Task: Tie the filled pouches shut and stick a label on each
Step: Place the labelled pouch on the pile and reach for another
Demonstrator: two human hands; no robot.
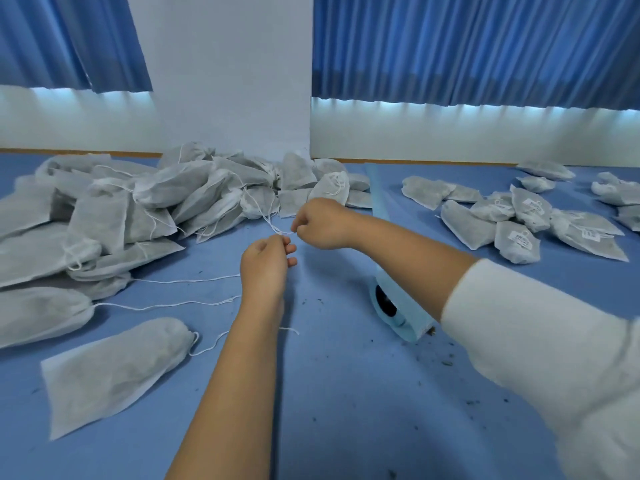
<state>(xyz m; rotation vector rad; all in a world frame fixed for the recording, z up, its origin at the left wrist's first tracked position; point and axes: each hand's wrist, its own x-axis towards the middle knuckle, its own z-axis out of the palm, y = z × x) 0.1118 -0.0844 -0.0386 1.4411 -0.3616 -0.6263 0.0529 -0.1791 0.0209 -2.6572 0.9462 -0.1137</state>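
A heap of filled white fabric pouches (145, 202) with loose drawstrings lies at the left and centre back of the blue surface. My left hand (266, 261) and my right hand (320, 223) are close together in the middle, each pinching the thin white drawstring (273, 223) that runs up to a pouch (258, 202) at the heap's front edge. A second group of pouches bearing white labels (519, 230) lies at the right. A roll of light-blue label backing (398, 313) sits under my right forearm, its strip running back toward the wall.
Three pouches (114, 372) lie apart at the near left, their strings trailing right across the surface. Dark crumbs are scattered over the near blue surface (346, 410). A white wall pillar and blue curtains stand behind.
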